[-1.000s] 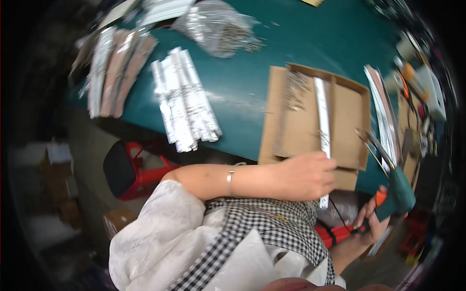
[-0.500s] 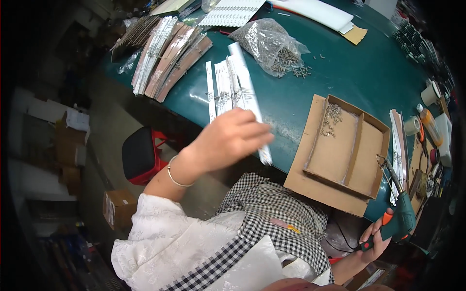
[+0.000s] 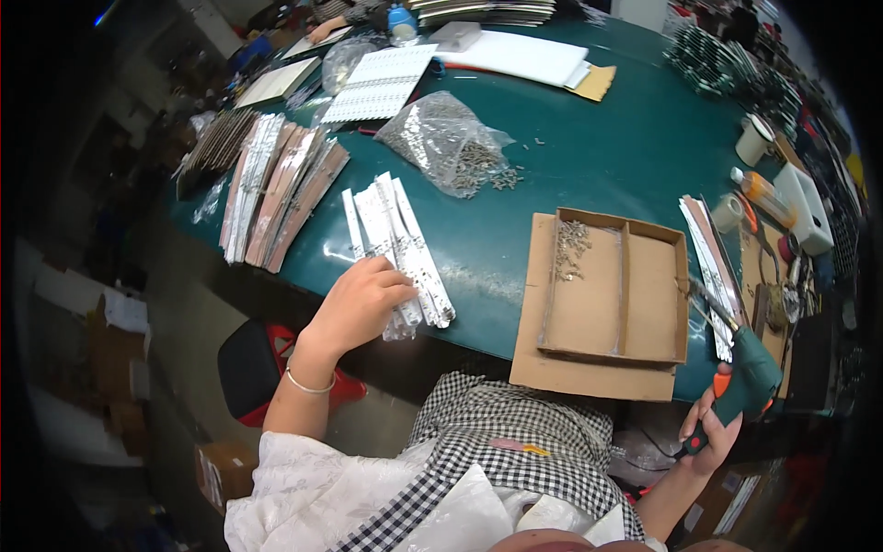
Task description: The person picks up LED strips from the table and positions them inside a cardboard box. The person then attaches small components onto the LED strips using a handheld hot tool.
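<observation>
My left hand is curled over the near ends of a bundle of white strips at the table's front edge. The strips carry small metal pieces across them, and my fingertips are partly hidden among them. At the lower right, my right hand grips a green soldering gun with orange parts and a dark cord. Its metal tip points up and left, near the right wall of a shallow cardboard box. A small heap of metal pins lies in the box's left compartment.
A clear bag of small metal parts spills onto the green table. Bundled strips lie at left; more strips lie at right beside a bottle and tools. A stool stands below the front edge.
My left hand has come down and left onto the strip bundle. The long white strip that stood out beside it now lies with the others. My right hand still holds the soldering gun.
</observation>
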Available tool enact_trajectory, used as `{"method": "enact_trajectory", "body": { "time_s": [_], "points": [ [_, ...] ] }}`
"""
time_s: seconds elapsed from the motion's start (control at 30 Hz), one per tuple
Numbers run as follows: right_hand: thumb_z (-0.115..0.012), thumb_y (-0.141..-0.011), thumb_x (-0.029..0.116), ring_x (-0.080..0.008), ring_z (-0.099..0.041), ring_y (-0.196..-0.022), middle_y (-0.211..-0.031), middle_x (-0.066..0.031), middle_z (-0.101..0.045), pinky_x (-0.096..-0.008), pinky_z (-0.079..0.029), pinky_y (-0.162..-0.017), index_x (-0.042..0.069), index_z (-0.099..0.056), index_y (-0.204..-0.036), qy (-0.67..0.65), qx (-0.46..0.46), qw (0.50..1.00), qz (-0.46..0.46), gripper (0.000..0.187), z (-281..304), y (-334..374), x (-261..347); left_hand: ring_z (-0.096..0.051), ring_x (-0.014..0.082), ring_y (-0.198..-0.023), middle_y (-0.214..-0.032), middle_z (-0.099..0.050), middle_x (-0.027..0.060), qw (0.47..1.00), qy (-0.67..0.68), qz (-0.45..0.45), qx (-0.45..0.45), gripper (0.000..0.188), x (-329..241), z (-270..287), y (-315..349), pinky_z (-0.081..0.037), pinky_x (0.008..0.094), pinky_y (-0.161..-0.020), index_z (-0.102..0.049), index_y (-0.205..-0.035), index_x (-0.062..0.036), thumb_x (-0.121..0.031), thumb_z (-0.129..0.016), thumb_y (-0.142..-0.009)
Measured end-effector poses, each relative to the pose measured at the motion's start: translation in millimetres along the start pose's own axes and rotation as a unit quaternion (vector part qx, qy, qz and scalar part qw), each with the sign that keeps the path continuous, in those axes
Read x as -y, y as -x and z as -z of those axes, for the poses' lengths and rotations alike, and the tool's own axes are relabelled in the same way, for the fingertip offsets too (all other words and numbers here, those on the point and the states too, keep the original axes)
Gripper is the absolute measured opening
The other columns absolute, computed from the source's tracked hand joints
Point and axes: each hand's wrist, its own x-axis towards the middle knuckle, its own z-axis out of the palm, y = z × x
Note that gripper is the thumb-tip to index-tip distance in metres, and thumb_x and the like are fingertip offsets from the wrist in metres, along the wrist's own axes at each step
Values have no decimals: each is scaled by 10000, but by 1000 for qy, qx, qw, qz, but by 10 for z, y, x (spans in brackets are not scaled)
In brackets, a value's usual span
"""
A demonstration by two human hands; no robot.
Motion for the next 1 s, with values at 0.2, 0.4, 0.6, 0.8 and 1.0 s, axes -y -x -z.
{"method": "enact_trajectory", "body": {
  "time_s": [0.2,0.4,0.6,0.8,1.0],
  "points": [
    [-703,-754,88,-142,-522,-624,-903,-77,-459,-245,-437,-503,-43,-319,-1453,52,-27,994,96,809,27,-254,148,-588,271,-876,-934,-697,57,1000,-28,5,6,283,-57,2,-172,-482,388,-800,-702,-904,-48,65,-585,-672],
    [-680,-804,-68,-90,-553,-789,-907,-13,-508,-260,-486,-685,-4,-463,-1349,275,-110,933,207,591,322,-798,93,-591,308,-905,-966,-691,85,999,-47,-11,-23,321,-331,120,-262,-476,409,-798,-678,-934,-32,92,-624,-642],
    [-705,-814,6,-322,-655,-974,-1060,-202,-653,-378,-505,-833,15,-491,-1324,564,-147,770,259,553,472,-1240,-42,-606,286,-893,-965,-691,70,993,52,-57,-85,281,-789,-112,-574,-478,398,-771,-683,-956,-54,21,-711,-687],
    [-806,-733,50,-404,-612,-1103,-1217,-212,-624,-431,-497,-903,51,-491,-1349,691,-110,679,220,692,731,-1366,-91,-591,244,-841,-844,-685,29,991,77,-52,-101,165,-944,-423,-1075,-450,381,-736,-692,-873,-71,-43,-747,-720],
    [-815,-725,52,-391,-625,-1081,-1211,-213,-625,-414,-505,-886,35,-469,-1363,685,-76,688,227,726,809,-1374,-185,-567,217,-839,-799,-670,-4,990,58,-27,-123,71,-993,-820,-1493,-421,380,-773,-718,-798,-97,-91,-748,-734]
  ]
}}
